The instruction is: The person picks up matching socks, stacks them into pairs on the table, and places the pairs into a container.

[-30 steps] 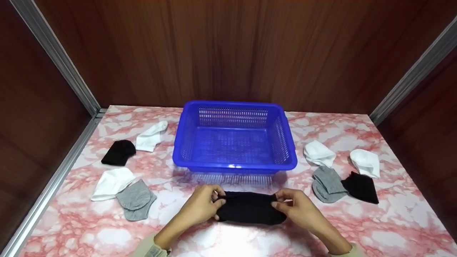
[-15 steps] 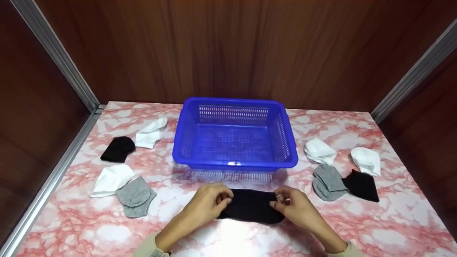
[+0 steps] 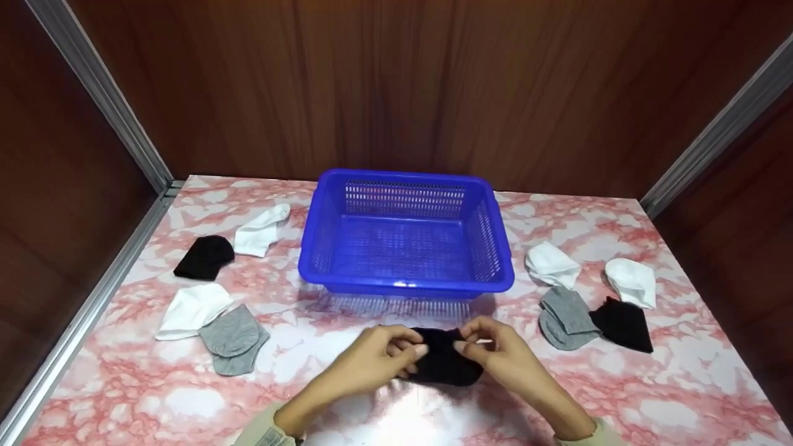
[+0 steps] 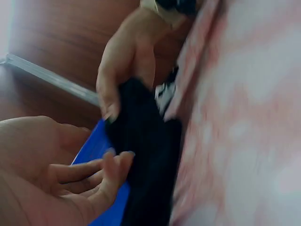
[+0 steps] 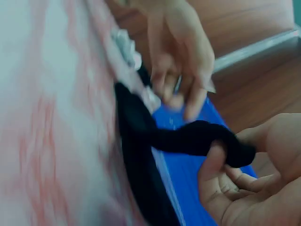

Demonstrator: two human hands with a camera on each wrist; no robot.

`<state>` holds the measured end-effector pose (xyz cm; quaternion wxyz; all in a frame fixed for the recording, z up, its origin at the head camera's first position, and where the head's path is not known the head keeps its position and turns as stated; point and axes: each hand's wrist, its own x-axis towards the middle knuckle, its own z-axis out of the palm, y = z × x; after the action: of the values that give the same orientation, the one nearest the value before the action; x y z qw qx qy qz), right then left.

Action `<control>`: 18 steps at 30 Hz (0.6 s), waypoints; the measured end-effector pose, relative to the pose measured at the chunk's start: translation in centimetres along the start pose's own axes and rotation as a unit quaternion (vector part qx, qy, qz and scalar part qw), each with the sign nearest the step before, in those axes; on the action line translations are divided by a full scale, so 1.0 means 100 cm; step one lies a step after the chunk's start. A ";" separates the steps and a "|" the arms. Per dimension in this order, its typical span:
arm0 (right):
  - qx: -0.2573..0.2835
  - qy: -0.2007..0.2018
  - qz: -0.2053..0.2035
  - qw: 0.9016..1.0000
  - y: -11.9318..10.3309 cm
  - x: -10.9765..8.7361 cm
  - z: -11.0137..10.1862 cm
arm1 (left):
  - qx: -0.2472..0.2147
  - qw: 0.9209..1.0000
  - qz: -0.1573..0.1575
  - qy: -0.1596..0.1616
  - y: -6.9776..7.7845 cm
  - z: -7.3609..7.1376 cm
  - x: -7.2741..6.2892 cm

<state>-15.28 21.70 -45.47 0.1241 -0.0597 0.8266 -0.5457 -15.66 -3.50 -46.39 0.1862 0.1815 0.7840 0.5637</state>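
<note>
A black sock [image 3: 445, 362] is stretched between my two hands, in front of the basket. My right hand [image 3: 505, 356] pinches its upper right edge between thumb and fingers; the right wrist view shows the gripped end [image 5: 202, 139] bunched up. My left hand [image 3: 378, 359] overlaps the sock's left part in the head view. In the right wrist view, the left hand's blurred fingers [image 5: 190, 101] hang just beyond the sock with no cloth between them. In the left wrist view, the left fingertips [image 4: 124, 160] are close against the dark cloth [image 4: 148, 155].
A blue plastic basket [image 3: 406, 286] stands behind the hands. On the left lie white socks [image 3: 192, 310], a black sock [image 3: 204, 257] and grey socks [image 3: 235, 341]. White [image 3: 630, 282], grey [image 3: 567, 319] and black [image 3: 622, 325] socks lie on the right. Wood-grain panels enclose the pink marbled table.
My left hand has moved right along the black sock, closer to the right hand. The right hand has shifted slightly left, still pinching. Less of the sock shows between them.
</note>
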 end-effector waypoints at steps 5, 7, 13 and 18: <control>0.024 -0.016 -0.018 0.999 -0.011 0.000 0.022 | -0.140 0.989 -0.037 -0.008 0.006 0.013 -0.003; 0.035 -0.032 -0.025 0.999 -0.013 0.001 0.030 | -0.157 0.987 -0.037 -0.001 0.005 0.015 -0.004; 0.063 -0.096 -0.059 0.992 -0.010 0.005 0.035 | -0.093 0.995 -0.006 0.017 -0.002 0.012 -0.002; 0.097 -0.068 -0.105 0.987 -0.002 0.010 0.023 | -0.100 0.995 0.015 -0.019 0.006 0.001 -0.005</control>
<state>-15.66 19.33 -46.27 0.1270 -0.1710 0.7484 -0.6281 -15.15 -3.51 -45.75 0.2098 0.1845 0.7174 0.6382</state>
